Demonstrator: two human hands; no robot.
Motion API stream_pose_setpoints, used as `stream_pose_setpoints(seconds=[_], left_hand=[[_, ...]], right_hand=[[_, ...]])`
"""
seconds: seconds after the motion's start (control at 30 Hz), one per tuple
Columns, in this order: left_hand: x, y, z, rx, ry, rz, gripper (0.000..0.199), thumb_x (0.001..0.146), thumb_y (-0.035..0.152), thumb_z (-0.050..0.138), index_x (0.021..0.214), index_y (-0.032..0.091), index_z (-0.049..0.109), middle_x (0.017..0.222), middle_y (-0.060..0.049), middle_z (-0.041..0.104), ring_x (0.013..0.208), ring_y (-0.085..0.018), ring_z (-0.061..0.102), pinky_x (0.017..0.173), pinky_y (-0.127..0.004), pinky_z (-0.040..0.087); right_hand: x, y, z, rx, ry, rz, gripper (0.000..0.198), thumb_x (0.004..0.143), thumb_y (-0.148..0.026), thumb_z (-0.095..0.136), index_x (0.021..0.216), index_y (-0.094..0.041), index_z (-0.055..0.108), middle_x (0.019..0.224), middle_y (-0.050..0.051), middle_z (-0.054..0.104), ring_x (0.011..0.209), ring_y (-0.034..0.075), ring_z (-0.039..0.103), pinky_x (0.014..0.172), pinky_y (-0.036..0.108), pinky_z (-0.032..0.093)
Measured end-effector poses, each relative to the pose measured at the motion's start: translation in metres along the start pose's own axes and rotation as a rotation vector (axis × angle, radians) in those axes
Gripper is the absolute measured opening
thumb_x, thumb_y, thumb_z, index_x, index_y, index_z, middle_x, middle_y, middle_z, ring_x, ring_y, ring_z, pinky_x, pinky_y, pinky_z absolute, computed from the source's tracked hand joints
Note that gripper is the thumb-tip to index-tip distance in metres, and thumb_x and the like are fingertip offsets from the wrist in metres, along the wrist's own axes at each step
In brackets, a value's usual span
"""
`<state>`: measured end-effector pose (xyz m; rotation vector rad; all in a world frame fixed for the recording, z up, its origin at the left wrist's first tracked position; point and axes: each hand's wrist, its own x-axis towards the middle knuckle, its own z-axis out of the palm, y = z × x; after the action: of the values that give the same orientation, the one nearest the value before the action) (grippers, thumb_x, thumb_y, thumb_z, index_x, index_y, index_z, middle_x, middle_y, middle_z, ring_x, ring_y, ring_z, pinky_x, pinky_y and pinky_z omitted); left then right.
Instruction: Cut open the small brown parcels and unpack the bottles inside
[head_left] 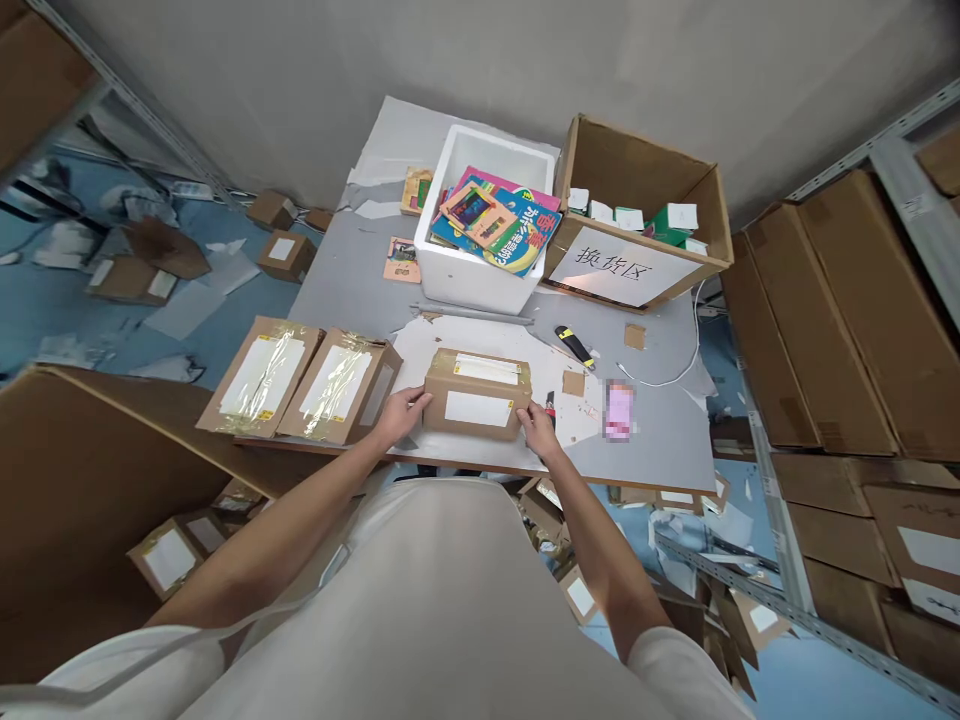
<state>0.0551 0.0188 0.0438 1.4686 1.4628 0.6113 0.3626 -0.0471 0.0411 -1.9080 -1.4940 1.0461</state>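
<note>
A small brown cardboard box [433, 408] with white labels and clear tape along its top edge sits on the white patch near the table's front. My left hand [403, 414] grips its left end, fingers closed against the side. At the opposite end my right hand [538, 428] holds the lower right corner. Just beside that hand lies a red and black cutter [550, 408]. To the left, two taped boxes with white labels stand side by side, a nearer one [364, 395] and an outer one [244, 365].
Behind are a white foam box [480, 285] of books and a large carton [637, 265] with handwritten paper. A yellow-black utility knife [575, 347], white cable [667, 381] and blurred pink item [619, 411] lie right. An open carton [90, 480] stands front left; shelving [776, 500] flanks the right.
</note>
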Motion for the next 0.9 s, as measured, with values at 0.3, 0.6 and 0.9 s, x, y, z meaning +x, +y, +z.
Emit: stream_pose_setpoints(seconds=[0.3,0.6,0.9], left_hand=[[0.025,-0.006,0.007,0.057,0.076,-0.123,0.048,0.079,0.056,0.047,0.076,0.015,0.073,0.081,-0.009,0.071,0.082,-0.025,0.063,0.075,-0.032,0.046],[0.023,-0.037,0.010,-0.205,0.002,-0.180,0.064,0.081,0.055,0.045,0.123,0.009,0.059,0.110,-0.015,0.067,0.093,-0.022,0.065,0.083,-0.038,0.053],[-0.026,-0.064,0.012,-0.250,-0.228,-0.115,0.090,0.056,0.038,0.077,0.138,0.016,0.046,0.140,-0.014,0.051,0.129,-0.031,0.048,0.109,-0.048,0.036]], right_hand=[[0.023,-0.007,0.007,-0.112,-0.018,0.093,0.053,0.096,-0.049,0.027,0.092,-0.015,0.068,0.100,0.014,0.069,0.097,0.025,0.062,0.089,0.034,0.044],[0.011,0.016,0.011,0.042,-0.010,0.119,0.051,0.096,-0.038,0.024,0.128,-0.015,0.056,0.118,0.012,0.064,0.104,0.020,0.062,0.092,0.037,0.048],[-0.023,0.029,0.029,0.117,-0.119,0.001,0.081,0.071,-0.014,0.060,0.147,-0.022,0.032,0.142,0.011,0.046,0.131,0.025,0.042,0.108,0.046,0.037]])
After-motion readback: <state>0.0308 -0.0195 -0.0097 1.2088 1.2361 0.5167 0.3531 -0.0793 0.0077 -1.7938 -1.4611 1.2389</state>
